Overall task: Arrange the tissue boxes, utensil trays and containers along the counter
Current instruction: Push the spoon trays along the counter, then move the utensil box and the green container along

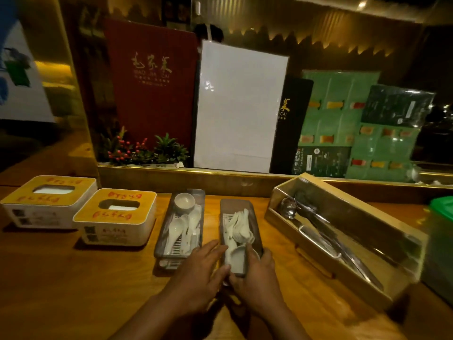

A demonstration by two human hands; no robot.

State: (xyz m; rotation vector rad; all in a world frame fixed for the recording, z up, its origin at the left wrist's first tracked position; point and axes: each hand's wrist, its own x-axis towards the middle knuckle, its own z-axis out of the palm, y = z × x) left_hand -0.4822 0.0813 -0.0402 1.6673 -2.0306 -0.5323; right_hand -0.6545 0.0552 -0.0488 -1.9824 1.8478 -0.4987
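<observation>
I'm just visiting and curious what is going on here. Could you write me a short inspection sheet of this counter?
Surface: wooden counter, dimly lit, with a raised ledge behind.
Job's things: two tissue boxes side by side at left; spoon tray with a small bowl; second spoon tray; wooden box with metal ladles, angled at right.
Clutter: green-lidded container, cut off at the right edge.
Grippers: left hand and right hand both grip the near end of the second spoon tray.
Cables: nothing seen.
Surroundings: red menu, white sheet, green menus and small plants behind the ledge.
</observation>
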